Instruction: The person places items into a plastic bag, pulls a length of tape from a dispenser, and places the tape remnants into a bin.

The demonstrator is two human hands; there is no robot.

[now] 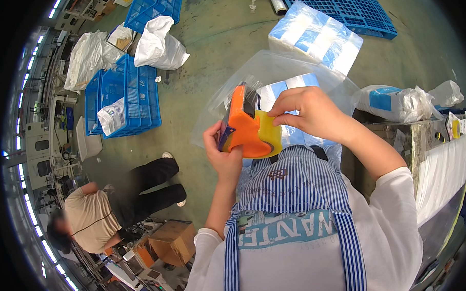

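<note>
My left hand (225,157) holds an orange tape dispenser (242,129) by its lower left side. A wide roll of yellow tape (270,134) is mounted on the dispenser's right side. The thumb and fingertips of my right hand (307,110) are pinched together at the upper right edge of the roll; the tape's loose end cannot be made out. Below and behind both hands is a blue and white package (307,80), with a clear plastic bag or sheet (220,103) spread around it. My right hand and the dispenser hide part of the package.
Ahead on the floor stands a plastic-wrapped blue and white bundle (317,36) near a blue pallet (351,10). Blue crates (139,97) and white sacks (160,46) are at the left. A person (91,219) stands at the lower left. A filled bag (393,101) lies on a workbench at the right.
</note>
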